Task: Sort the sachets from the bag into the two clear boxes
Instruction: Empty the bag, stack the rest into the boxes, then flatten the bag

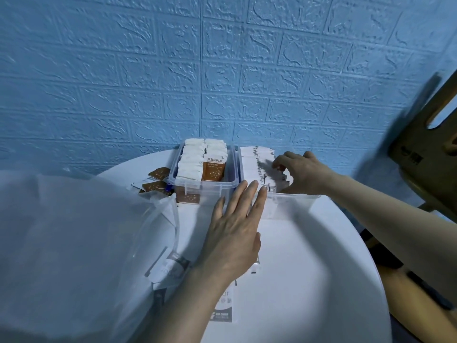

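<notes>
Two clear boxes stand side by side at the back of the white round table (309, 268). The left box (232, 174) holds upright rows of brown-and-white sachets (214, 167). The right box (294, 201) holds a row of white-and-grey sachets (254, 159). My left hand (235, 231) lies flat, fingers straight, fingertips against the right box's near left corner. My right hand (301, 172) reaches into the right box, fingers curled on the tops of the sachets there. The clear plastic bag (74, 243) lies at the left.
Loose brown sachets (158, 179) lie left of the left box. White-and-grey sachets (173, 266) lie under my left forearm near the bag's mouth. A wooden chair back (430, 149) stands at the right, and a blue brick-pattern wall is right behind the boxes.
</notes>
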A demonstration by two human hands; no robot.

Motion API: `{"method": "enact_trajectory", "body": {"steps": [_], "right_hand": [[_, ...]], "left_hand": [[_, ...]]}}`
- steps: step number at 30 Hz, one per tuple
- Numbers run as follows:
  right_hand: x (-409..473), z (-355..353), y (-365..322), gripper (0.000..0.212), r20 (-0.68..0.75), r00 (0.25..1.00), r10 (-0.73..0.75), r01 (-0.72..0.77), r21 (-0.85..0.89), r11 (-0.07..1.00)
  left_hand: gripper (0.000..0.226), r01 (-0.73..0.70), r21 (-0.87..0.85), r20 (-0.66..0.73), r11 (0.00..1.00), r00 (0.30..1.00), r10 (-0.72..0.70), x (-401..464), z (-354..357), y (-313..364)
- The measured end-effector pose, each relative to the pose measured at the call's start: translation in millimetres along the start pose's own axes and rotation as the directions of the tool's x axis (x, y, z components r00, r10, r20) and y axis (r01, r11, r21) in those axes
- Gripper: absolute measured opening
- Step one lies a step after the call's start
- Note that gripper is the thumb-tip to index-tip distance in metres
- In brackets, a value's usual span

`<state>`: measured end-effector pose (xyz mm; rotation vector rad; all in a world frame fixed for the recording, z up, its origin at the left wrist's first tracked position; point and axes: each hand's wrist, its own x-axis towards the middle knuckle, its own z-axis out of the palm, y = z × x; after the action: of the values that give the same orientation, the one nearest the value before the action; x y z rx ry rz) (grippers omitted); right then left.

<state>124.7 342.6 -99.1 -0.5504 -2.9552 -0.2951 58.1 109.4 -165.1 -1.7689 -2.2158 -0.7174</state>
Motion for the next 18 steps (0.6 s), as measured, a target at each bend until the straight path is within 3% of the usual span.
{"method": "enact_trajectory", "body": {"steps": [5,11,15,18], "right_hand": [[3.9,4.8,1.3,0.050,0.041,0.999,0.019,-0.010,-0.211,0.977],[8.2,6.9,-5.0,0.047,0.022,0.999,0.046,-0.043,-0.133,0.990],[8.4,6.4,-6.6,0.060,-0.003,0.998,0.064,-0.062,-0.280,0.958],[7.8,8.9,-3.9,0.058,0.025,0.997,0.067,-0.057,-0.272,0.961]], "left_hand": [[0.081,0.013,-0.003,0.015,1.000,1.000,-0.013,0.1,-0.7,0.1],[0.080,0.030,-0.012,0.043,0.999,0.999,-0.030,0.0,-4.6,3.1],[0.080,0.032,-0.004,0.063,0.999,0.998,-0.032,-0.1,-5.9,3.1],[0.081,0.032,-0.009,0.062,0.999,0.998,-0.031,-0.1,-5.7,2.9]]}}
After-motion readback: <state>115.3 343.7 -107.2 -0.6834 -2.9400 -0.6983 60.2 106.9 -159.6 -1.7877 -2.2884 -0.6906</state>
